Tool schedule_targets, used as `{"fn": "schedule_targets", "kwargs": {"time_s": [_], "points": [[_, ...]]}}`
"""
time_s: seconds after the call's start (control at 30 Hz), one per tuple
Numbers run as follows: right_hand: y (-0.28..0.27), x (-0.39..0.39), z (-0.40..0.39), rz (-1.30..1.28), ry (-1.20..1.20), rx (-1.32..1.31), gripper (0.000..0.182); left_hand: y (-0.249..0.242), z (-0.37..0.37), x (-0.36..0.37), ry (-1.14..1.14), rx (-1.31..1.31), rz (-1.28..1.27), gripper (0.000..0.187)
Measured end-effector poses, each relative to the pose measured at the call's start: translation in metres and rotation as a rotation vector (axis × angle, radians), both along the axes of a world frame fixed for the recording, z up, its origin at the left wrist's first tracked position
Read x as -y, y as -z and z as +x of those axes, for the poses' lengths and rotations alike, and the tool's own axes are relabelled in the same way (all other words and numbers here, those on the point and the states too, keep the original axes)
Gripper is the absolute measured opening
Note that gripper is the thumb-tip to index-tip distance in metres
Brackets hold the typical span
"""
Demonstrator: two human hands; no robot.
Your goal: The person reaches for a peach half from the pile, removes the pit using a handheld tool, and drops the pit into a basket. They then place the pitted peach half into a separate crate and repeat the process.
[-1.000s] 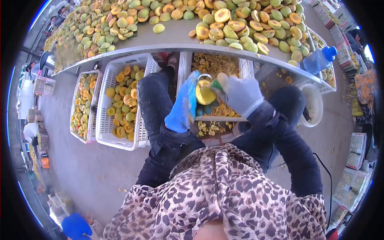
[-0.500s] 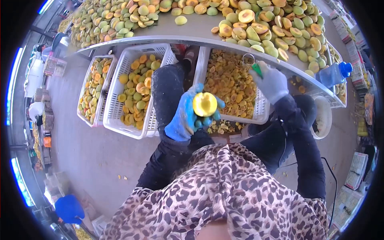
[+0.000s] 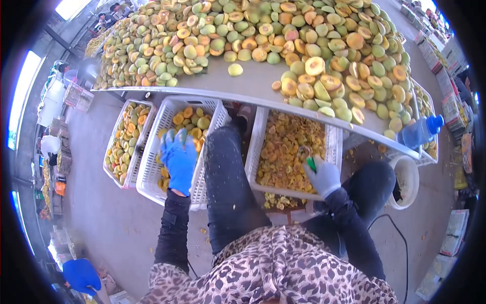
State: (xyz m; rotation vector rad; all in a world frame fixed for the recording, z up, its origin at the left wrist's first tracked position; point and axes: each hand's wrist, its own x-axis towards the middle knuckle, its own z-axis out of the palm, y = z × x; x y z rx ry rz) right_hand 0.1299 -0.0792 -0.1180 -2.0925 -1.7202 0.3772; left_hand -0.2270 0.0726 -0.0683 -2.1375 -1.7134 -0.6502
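Note:
My left hand (image 3: 178, 161), in a blue glove, is over the white crate of halved fruit (image 3: 202, 121). Its back faces up and its fingers are apart, with no fruit visible in it. In a pale glove, my right hand (image 3: 324, 176) is closed on a green-handled tool (image 3: 311, 164), whose metal end sits above the crate of small brownish-yellow fruit pieces (image 3: 288, 147). A large heap of halved green and orange fruit (image 3: 334, 45) covers much of the metal table (image 3: 228, 83).
Another crate of fruit (image 3: 126, 142) stands at the left. A blue-capped bottle (image 3: 420, 133) lies at the table's right edge, above a white bucket (image 3: 406, 183). A person in blue (image 3: 81, 276) is at the lower left. A black cable (image 3: 402, 238) runs along the floor.
My left hand has moved left to the fruit crate and opened; the fruit half it held is gone from it. My right hand has moved down with the tool. The view has tilted up.

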Motion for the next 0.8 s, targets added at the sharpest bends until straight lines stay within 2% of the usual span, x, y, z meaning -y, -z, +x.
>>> {"fn": "schedule_targets", "kwargs": {"time_s": [0.03,0.1,0.13,0.2,0.23,0.27,0.3,0.33,0.4,0.47,0.5,0.53,0.6,0.63,0.67,0.73,0.77,0.8], "points": [[0.010,-0.003,-0.004,0.015,-0.006,-0.004,0.028,-0.004,0.011,-0.016,-0.006,-0.004,0.015,0.036],[0.026,-0.003,-0.009,-0.061,0.022,-0.190,0.027,-0.010,0.056,-0.055,0.384,0.323,-0.127,0.045],[0.034,-0.002,-0.011,-0.117,0.004,-0.184,0.027,-0.005,0.074,-0.072,0.388,0.330,-0.104,0.045],[0.063,-0.003,-0.007,-0.198,-0.036,-0.190,0.030,0.014,0.118,-0.138,0.396,0.331,-0.232,0.059],[0.069,-0.002,-0.002,-0.284,-0.105,-0.166,0.036,0.026,0.133,-0.169,0.343,0.266,-0.323,0.072],[0.087,0.001,0.001,-0.390,-0.116,-0.126,0.039,0.027,0.147,-0.195,0.324,0.209,-0.393,0.074],[0.074,-0.002,0.003,-0.473,-0.142,-0.100,0.041,0.029,0.156,-0.217,0.296,0.149,-0.476,0.077],[0.056,-0.005,0.005,-0.509,-0.169,-0.142,0.041,0.041,0.160,-0.240,0.305,0.161,-0.450,0.077],[0.049,-0.013,0.008,-0.536,-0.198,-0.180,0.042,0.065,0.163,-0.277,0.321,0.123,-0.691,0.071],[0.060,-0.008,0.009,-0.371,-0.110,-0.207,0.036,0.070,0.168,-0.271,0.289,0.073,-0.612,0.067],[0.063,-0.009,0.012,-0.365,-0.113,-0.203,0.036,0.070,0.171,-0.270,0.255,0.019,-0.539,0.063],[0.066,-0.007,0.012,-0.304,-0.119,-0.217,0.036,0.074,0.172,-0.274,0.253,0.019,-0.537,0.063],[0.054,-0.003,0.009,-0.227,-0.107,-0.244,0.035,0.078,0.168,-0.259,0.327,0.091,-0.511,0.051],[0.042,-0.005,0.008,-0.222,-0.085,-0.261,0.034,0.077,0.159,-0.241,0.604,0.414,-0.574,0.048],[0.030,-0.010,0.007,-0.169,-0.067,-0.277,0.032,0.049,0.157,-0.212,0.854,0.755,-0.635,0.045],[-0.019,-0.032,0.001,0.046,-0.083,-0.337,0.022,0.019,0.180,-0.157,0.862,1.295,-0.749,0.041],[-0.040,-0.042,-0.004,0.117,-0.073,-0.433,0.018,-0.015,0.184,-0.122,0.674,1.762,-1.222,0.044],[-0.070,-0.051,-0.011,0.205,-0.066,-0.502,0.016,-0.031,0.189,-0.095,0.620,1.854,-1.301,0.047]]}}
